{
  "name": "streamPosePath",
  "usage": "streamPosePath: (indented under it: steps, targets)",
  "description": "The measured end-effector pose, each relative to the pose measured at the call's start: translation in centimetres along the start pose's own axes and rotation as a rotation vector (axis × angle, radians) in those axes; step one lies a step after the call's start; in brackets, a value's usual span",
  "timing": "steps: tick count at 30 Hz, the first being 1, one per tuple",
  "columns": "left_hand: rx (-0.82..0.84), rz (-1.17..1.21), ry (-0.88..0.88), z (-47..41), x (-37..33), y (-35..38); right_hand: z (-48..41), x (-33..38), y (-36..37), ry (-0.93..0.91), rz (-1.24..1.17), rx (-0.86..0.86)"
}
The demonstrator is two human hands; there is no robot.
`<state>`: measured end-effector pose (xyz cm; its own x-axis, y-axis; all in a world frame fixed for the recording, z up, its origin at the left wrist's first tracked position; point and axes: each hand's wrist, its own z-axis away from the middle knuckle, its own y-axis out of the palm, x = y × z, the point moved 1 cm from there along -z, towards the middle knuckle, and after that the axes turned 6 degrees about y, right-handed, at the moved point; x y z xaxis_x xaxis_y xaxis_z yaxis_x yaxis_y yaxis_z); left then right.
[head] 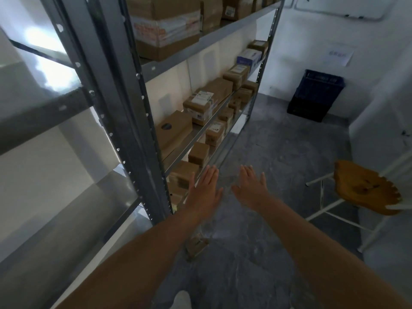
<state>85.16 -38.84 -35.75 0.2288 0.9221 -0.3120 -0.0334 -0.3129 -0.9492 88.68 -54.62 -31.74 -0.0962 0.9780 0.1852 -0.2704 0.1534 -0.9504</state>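
Both my arms stretch forward, palms down, fingers straight and spread. My left hand [205, 188] hovers just in front of the lower part of a grey metal shelf rack [124, 103]. My right hand [252, 186] hovers beside it over the grey floor. Neither hand holds anything. Several brown cardboard boxes [207, 101] stand on the rack's middle and lower shelves, and bigger cartons [165, 25] sit on the top shelf.
A small cardboard box [196, 244] lies on the floor under my left forearm. A wooden-seated stool with a white frame [365, 188] stands at the right. A dark blue crate [316, 94] stands against the white back wall. Open floor [278, 148] lies ahead.
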Motion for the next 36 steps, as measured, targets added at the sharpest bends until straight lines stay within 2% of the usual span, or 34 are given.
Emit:
streamPosePath:
  steps: [10, 21, 30, 36]
  targets:
    - [0.05, 0.034, -0.031, -3.6, 5.9, -1.0, -4.2, 5.7, -0.1, -0.03, 0.088, 0.026]
    - [0.139, 0.05, -0.018, -5.9, 7.5, 1.6, -8.2, 5.5, 2.2, 0.005, 0.04, 0.075]
    - [0.175, 0.16, -0.169, -9.1, 7.5, 3.0, -13.0, 3.4, 3.3, -0.075, -0.001, 0.179]
    - [0.114, 0.301, -0.346, -12.4, 3.5, 6.3, -16.9, -0.7, 4.1, -0.101, -0.002, 0.262]
